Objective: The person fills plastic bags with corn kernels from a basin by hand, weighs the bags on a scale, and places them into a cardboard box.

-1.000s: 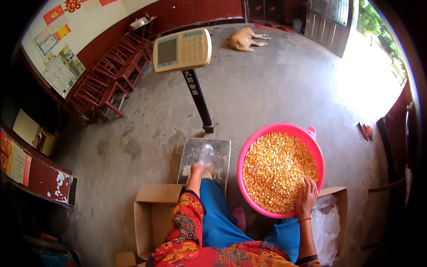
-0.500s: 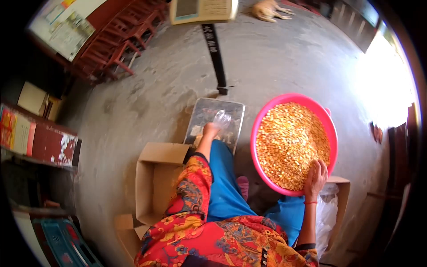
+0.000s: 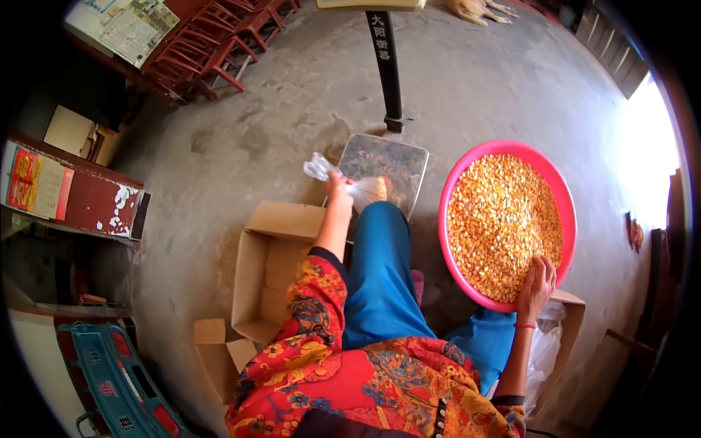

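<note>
My left hand (image 3: 338, 191) is closed around the neck of a clear plastic bag (image 3: 369, 190). The bag's loose top sticks out beyond my fist, and its filled lower end, with yellowish contents, lies over the near part of a platform scale (image 3: 387, 157), by my knee. On the right, my right hand (image 3: 538, 283) reaches over the near rim of a pink basin (image 3: 447, 219). Its slightly bent fingers rest on the corn kernels (image 3: 500, 223) heaped inside; their tips are partly hidden, and no held object shows.
An open cardboard box (image 3: 244, 285) stands left of my leg. Another box (image 3: 569, 343), with white plastic inside, is below the basin. The scale's black post (image 3: 383, 69) rises at the far side. Red wooden chairs (image 3: 212, 62), a teal case (image 3: 120, 387) and a lying dog (image 3: 478, 9) are farther off.
My left hand has pulled the bag back from over the scale and turned it, so its filled end shows. My right hand stays at the basin's near edge. The view has shifted.
</note>
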Demonstrator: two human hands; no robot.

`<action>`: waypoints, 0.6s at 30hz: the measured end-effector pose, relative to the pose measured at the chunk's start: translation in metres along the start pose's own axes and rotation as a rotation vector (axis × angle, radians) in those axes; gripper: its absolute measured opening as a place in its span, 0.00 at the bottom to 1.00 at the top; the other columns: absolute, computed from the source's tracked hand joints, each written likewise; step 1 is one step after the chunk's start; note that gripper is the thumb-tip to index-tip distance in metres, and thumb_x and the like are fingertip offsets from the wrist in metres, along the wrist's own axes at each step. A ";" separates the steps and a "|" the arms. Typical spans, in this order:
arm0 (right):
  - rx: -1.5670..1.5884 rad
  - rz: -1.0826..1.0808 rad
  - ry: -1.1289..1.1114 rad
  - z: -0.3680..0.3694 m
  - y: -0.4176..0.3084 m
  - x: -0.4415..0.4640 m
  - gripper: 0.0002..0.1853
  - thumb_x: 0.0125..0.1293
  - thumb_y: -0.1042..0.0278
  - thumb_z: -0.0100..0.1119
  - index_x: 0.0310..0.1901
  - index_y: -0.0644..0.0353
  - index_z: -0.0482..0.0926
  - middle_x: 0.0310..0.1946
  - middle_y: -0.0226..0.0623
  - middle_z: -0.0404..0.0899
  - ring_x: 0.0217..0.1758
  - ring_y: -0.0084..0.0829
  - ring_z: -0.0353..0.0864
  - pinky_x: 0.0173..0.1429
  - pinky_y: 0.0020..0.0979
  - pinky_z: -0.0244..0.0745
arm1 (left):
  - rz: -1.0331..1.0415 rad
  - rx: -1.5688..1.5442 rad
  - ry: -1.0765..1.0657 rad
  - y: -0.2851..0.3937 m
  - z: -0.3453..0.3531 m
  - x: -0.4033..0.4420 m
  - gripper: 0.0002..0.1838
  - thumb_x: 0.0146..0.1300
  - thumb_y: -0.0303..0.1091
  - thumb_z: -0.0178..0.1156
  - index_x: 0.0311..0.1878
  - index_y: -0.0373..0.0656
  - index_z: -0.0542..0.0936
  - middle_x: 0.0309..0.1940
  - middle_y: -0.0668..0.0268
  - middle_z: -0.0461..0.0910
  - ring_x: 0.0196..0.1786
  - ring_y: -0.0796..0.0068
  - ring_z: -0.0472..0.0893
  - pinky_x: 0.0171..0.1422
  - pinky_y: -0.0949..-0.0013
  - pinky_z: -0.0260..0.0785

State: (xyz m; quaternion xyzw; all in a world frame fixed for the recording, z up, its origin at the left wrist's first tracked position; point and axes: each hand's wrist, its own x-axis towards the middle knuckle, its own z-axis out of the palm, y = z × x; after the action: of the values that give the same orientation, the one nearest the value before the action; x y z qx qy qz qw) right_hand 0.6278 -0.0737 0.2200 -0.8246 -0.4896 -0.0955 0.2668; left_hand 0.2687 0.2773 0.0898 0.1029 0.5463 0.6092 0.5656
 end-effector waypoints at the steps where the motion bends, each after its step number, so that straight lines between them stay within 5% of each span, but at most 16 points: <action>1: 0.005 -0.004 0.007 0.002 0.001 -0.001 0.10 0.64 0.69 0.47 0.44 0.58 0.75 0.48 0.39 0.73 0.55 0.40 0.69 0.61 0.39 0.59 | -0.006 -0.062 0.032 0.025 0.005 -0.020 0.11 0.61 0.39 0.47 0.29 0.43 0.65 0.18 0.68 0.60 0.17 0.73 0.63 0.24 0.63 0.67; 3: 0.000 -0.003 0.002 0.005 0.005 -0.002 0.10 0.64 0.69 0.47 0.44 0.58 0.76 0.48 0.39 0.73 0.55 0.40 0.69 0.61 0.39 0.60 | -0.007 -0.087 -0.076 0.065 0.001 -0.050 0.15 0.66 0.45 0.48 0.29 0.46 0.64 0.15 0.71 0.56 0.17 0.75 0.59 0.36 0.59 0.66; 9: 0.018 -0.019 0.013 0.009 0.011 -0.003 0.11 0.64 0.68 0.47 0.44 0.59 0.77 0.48 0.40 0.74 0.54 0.40 0.70 0.60 0.38 0.61 | 0.117 -0.020 -0.380 0.162 -0.042 -0.121 0.15 0.67 0.44 0.46 0.26 0.49 0.64 0.14 0.75 0.55 0.18 0.81 0.55 0.38 0.65 0.61; 15: 0.015 -0.045 0.010 0.011 0.016 -0.002 0.11 0.65 0.68 0.46 0.45 0.59 0.76 0.48 0.39 0.74 0.54 0.39 0.70 0.60 0.37 0.61 | 0.182 0.130 -0.257 0.193 -0.125 -0.140 0.12 0.68 0.42 0.46 0.28 0.49 0.66 0.15 0.75 0.55 0.18 0.81 0.56 0.39 0.66 0.62; 18: 0.008 -0.042 0.009 0.011 0.013 -0.002 0.11 0.65 0.69 0.46 0.45 0.58 0.76 0.48 0.38 0.74 0.54 0.39 0.70 0.60 0.37 0.62 | 0.172 0.139 -0.109 0.187 -0.175 -0.126 0.13 0.68 0.41 0.46 0.28 0.48 0.66 0.17 0.75 0.55 0.18 0.82 0.56 0.32 0.71 0.60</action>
State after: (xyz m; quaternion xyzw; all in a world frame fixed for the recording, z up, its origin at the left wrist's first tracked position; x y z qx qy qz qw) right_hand 0.6368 -0.0743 0.2060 -0.8125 -0.5062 -0.1027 0.2703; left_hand 0.0731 0.1245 0.2307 0.2216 0.5449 0.6096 0.5314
